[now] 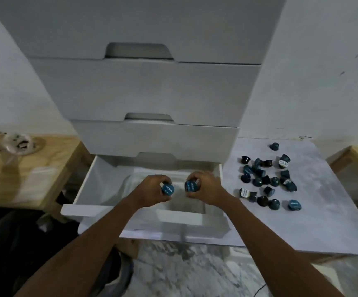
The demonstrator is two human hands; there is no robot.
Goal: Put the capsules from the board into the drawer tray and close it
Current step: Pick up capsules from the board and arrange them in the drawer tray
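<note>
Fingers of the left hand (152, 190) and right hand (206, 187) curled round the left-hand capsule (167, 189) and right-hand capsule (192, 186), hiding all but their blue lids, whose print was too blurred to read. Both forearms ran off the edge at 5 and 7 o'clock and covered part of the tray (180, 217) in the drawer (83, 189). At 9 o'clock, clutter (17, 142) on the wooden table (30, 179) was smeared and cut by the edge. At 8 o'clock a dark mass (23, 243) was too dim to identify. The cabinet (143, 93) was cut off at 12 o'clock. In the pile (266, 181) at 3 o'clock, capsules overlapped beyond counting.
</note>
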